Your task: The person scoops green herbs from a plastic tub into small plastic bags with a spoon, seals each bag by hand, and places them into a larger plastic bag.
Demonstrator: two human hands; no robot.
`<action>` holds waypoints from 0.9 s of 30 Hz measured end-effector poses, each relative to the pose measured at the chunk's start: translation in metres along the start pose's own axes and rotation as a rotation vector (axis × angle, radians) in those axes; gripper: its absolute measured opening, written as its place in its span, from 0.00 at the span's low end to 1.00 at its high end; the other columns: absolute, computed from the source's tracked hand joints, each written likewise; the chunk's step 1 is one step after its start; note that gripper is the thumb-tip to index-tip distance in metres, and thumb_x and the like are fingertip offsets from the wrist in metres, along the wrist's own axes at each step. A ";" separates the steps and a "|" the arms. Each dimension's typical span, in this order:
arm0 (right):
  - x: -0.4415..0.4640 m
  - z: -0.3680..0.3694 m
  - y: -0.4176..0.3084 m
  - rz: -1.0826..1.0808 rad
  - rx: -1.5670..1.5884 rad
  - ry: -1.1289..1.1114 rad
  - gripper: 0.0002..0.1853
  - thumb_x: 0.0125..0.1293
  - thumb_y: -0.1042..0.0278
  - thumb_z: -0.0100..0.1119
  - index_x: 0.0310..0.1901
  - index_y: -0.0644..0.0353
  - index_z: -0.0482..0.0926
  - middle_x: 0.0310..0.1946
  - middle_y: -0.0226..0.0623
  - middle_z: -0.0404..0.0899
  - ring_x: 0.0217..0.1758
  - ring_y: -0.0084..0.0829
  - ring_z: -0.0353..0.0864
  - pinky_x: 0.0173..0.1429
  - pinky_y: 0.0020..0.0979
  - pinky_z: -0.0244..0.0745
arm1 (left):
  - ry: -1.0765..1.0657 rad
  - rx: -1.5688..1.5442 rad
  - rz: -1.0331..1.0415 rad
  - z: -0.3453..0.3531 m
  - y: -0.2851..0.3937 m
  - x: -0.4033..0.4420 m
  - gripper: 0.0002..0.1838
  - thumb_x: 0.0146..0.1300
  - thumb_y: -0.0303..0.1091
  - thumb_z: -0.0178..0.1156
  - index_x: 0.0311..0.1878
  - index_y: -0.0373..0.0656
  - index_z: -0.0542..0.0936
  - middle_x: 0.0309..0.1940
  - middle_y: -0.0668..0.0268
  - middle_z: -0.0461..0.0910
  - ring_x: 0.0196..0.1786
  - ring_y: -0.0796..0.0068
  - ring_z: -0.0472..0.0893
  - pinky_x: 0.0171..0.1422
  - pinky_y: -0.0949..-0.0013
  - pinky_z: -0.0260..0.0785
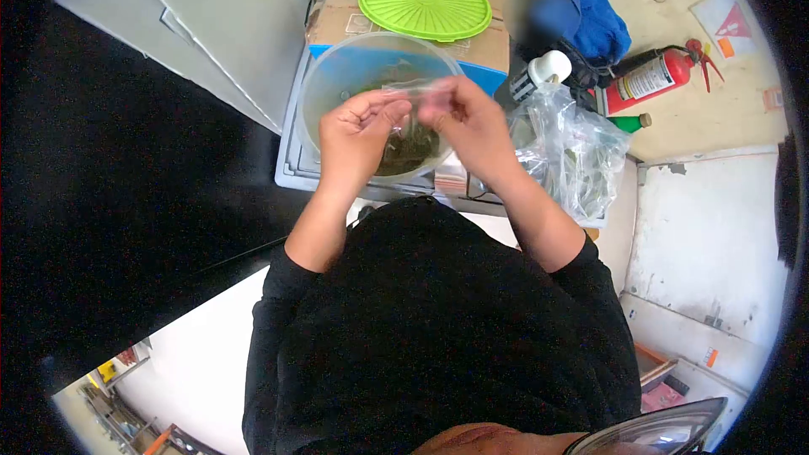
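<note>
Over a large translucent round tub [313, 118], my left hand [358, 135] and my right hand [474, 125] face each other. Between their fingertips stretches a thin, clear plastic bag [415, 87]. The left thumb and fingers pinch one side of it; the right fingers, slightly blurred, close on the other. Dark greenish contents [411, 152] show at the bottom of the tub, partly hidden by my hands. Behind the tub, a bright green ribbed lid [425, 2] lies on a cardboard box [344, 2].
Right of the tub sits a crumpled clear plastic bag [581, 160]. Past it are a white-capped container [549, 67], a blue cloth [600, 21], a green bottle [628, 123] and a red fire extinguisher [653, 82]. Grey-white panels [227, 17] stand at the left.
</note>
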State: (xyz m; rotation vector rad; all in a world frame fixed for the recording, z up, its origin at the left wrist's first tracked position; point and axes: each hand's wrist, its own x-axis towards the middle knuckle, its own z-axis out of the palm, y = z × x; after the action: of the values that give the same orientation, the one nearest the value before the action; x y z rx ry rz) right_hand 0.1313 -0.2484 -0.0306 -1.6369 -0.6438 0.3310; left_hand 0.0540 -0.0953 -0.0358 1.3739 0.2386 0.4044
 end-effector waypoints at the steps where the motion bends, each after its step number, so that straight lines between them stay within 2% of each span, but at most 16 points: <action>1: -0.003 -0.004 -0.006 0.053 0.141 0.084 0.07 0.61 0.71 0.66 0.39 0.62 0.80 0.33 0.28 0.82 0.34 0.14 0.75 0.39 0.20 0.71 | 0.004 -0.024 0.034 0.006 0.001 -0.003 0.10 0.63 0.27 0.64 0.46 0.33 0.81 0.32 0.66 0.83 0.36 0.82 0.81 0.40 0.79 0.72; 4: -0.014 -0.013 -0.017 0.083 0.305 0.146 0.07 0.63 0.74 0.64 0.42 0.64 0.80 0.31 0.28 0.81 0.33 0.17 0.77 0.39 0.20 0.72 | -0.032 -0.075 0.061 0.017 0.003 -0.008 0.09 0.64 0.28 0.62 0.46 0.35 0.80 0.31 0.68 0.82 0.32 0.85 0.78 0.38 0.79 0.72; 7: -0.025 -0.018 -0.017 0.029 0.436 0.189 0.07 0.62 0.72 0.66 0.40 0.62 0.82 0.31 0.28 0.82 0.32 0.15 0.76 0.37 0.19 0.70 | -0.088 -0.267 0.117 0.031 0.003 -0.013 0.06 0.65 0.28 0.61 0.43 0.37 0.79 0.30 0.71 0.80 0.29 0.87 0.75 0.35 0.80 0.71; 8: -0.028 -0.020 -0.018 0.009 0.467 0.210 0.07 0.62 0.72 0.66 0.40 0.62 0.82 0.31 0.28 0.82 0.31 0.15 0.76 0.36 0.19 0.70 | -0.092 -0.244 0.137 0.036 0.004 -0.014 0.06 0.65 0.27 0.61 0.43 0.38 0.79 0.31 0.72 0.79 0.29 0.88 0.74 0.34 0.81 0.70; 11: -0.035 -0.033 -0.022 0.002 0.498 0.211 0.06 0.63 0.72 0.65 0.40 0.62 0.82 0.30 0.26 0.81 0.31 0.14 0.75 0.36 0.18 0.70 | -0.125 -0.159 0.160 0.053 0.007 -0.017 0.04 0.65 0.26 0.61 0.43 0.39 0.78 0.31 0.73 0.78 0.30 0.89 0.73 0.32 0.82 0.67; 14: -0.047 -0.045 -0.029 0.071 0.407 0.164 0.06 0.62 0.72 0.65 0.39 0.63 0.82 0.30 0.25 0.81 0.30 0.13 0.74 0.36 0.17 0.69 | -0.186 -0.086 0.134 0.066 0.007 -0.023 0.05 0.65 0.24 0.61 0.42 0.39 0.79 0.31 0.73 0.78 0.31 0.90 0.73 0.32 0.83 0.66; 16: -0.053 -0.051 -0.021 0.034 0.358 0.159 0.06 0.62 0.72 0.65 0.39 0.62 0.82 0.30 0.24 0.81 0.31 0.12 0.73 0.37 0.17 0.69 | -0.199 -0.094 0.158 0.077 0.004 -0.025 0.05 0.64 0.23 0.61 0.42 0.40 0.79 0.32 0.74 0.77 0.31 0.90 0.73 0.32 0.83 0.65; 19: -0.060 -0.064 -0.013 -0.014 0.311 0.154 0.06 0.61 0.72 0.65 0.39 0.61 0.82 0.30 0.24 0.81 0.31 0.12 0.73 0.37 0.18 0.69 | -0.252 -0.106 0.099 0.086 0.000 -0.028 0.04 0.64 0.22 0.61 0.41 0.39 0.79 0.32 0.72 0.78 0.33 0.88 0.74 0.34 0.82 0.66; 22: -0.067 -0.079 -0.007 -0.050 0.229 0.139 0.06 0.60 0.72 0.66 0.39 0.60 0.83 0.30 0.24 0.81 0.32 0.14 0.74 0.39 0.20 0.70 | -0.328 -0.090 0.188 0.097 0.000 -0.029 0.06 0.62 0.21 0.61 0.43 0.38 0.79 0.34 0.69 0.80 0.37 0.84 0.77 0.40 0.80 0.68; 25: -0.079 -0.098 -0.013 -0.092 0.152 0.147 0.06 0.60 0.72 0.66 0.39 0.60 0.83 0.30 0.26 0.81 0.33 0.16 0.75 0.40 0.22 0.71 | -0.337 0.139 0.236 0.097 0.004 -0.027 0.05 0.64 0.24 0.60 0.42 0.36 0.81 0.35 0.66 0.81 0.40 0.78 0.79 0.46 0.76 0.70; 27: -0.085 -0.111 -0.021 -0.130 0.088 0.184 0.06 0.61 0.72 0.66 0.39 0.61 0.84 0.30 0.27 0.82 0.33 0.16 0.76 0.40 0.22 0.71 | -0.346 0.198 0.291 0.107 0.013 -0.027 0.06 0.65 0.27 0.59 0.40 0.35 0.82 0.34 0.65 0.81 0.39 0.75 0.80 0.47 0.73 0.70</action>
State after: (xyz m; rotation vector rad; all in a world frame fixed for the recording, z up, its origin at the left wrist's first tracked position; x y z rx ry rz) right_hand 0.1205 -0.3861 -0.0030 -1.5131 -0.5844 0.1109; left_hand 0.0705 -0.2009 -0.0053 1.6547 -0.2149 0.3825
